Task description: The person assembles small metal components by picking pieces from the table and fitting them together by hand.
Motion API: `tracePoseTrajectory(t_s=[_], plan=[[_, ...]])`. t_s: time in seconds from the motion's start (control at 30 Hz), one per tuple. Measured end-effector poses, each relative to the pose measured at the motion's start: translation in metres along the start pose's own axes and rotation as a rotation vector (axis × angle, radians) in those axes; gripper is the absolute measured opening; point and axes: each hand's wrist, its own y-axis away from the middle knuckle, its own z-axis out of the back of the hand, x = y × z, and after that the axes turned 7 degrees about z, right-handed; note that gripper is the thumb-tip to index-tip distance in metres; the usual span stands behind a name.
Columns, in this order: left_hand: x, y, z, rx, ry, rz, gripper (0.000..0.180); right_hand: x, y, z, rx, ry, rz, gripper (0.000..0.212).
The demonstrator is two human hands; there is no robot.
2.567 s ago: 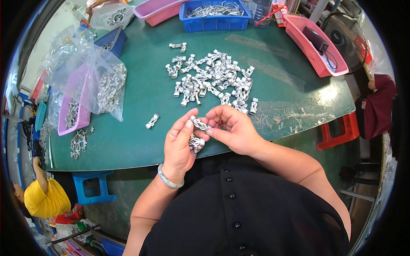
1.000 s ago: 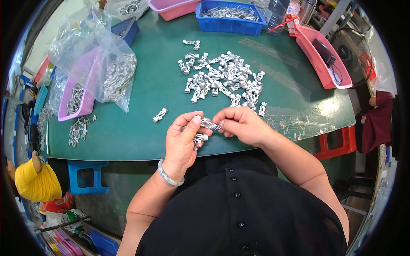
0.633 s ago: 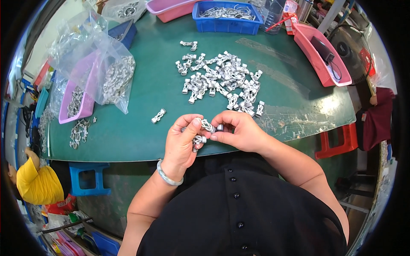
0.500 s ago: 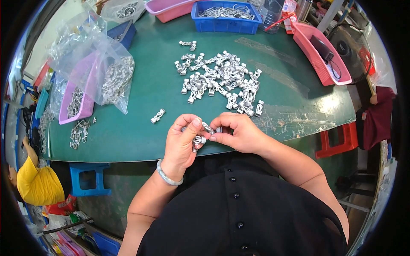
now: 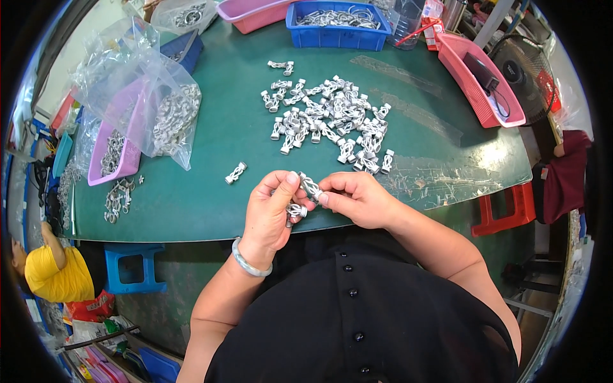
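Observation:
Near the table's front edge, my left hand [image 5: 273, 207] is closed with a twisted silver metal fitting [image 5: 310, 186] between thumb and fingers. More of these fittings [image 5: 295, 211] are tucked in the same palm, partly hidden by the fingers. My right hand [image 5: 359, 199] pinches the right end of the upper fitting with thumb and forefinger, so both hands hold it. Beyond them lies a loose pile of similar silver fittings [image 5: 332, 115]. One single fitting [image 5: 236, 173] rests apart, to the left of my hands.
The green table [image 5: 211, 210] carries a blue bin [image 5: 338, 39] of metal rings at the back and a pink basket [image 5: 479, 96] at right. At left are a clear bag [image 5: 174, 121] of metal parts, a lilac basket [image 5: 131, 159] and loose small rings [image 5: 118, 201]. A person in yellow [image 5: 60, 273] sits at far left.
The upper fitting has turned and now shows more of its length between my hands. My right fingers have shifted slightly along its end. The person in yellow has moved an arm.

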Motion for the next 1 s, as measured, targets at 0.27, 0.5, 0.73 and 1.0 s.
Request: tracePoseTrajectory(t_s=[0.27,0.5,0.73,1.0], plan=[[0.001,0.001,-0.001,0.019,-0.046,-0.062,0.014,-0.004,0.001,0.001,-0.05,0.122,0.123,0.015],[0.004,0.007,-0.001,0.092,-0.073,-0.13,0.017,0.004,0.001,-0.003,-0.027,0.087,0.144,0.014],[-0.002,0.003,-0.004,0.123,-0.102,-0.104,0.015,0.009,0.003,-0.004,-0.036,-0.086,0.009,0.013],[0.0,0.009,-0.002,0.08,-0.112,-0.065,0.011,0.012,0.003,-0.004,0.015,0.032,0.144,0.013]])
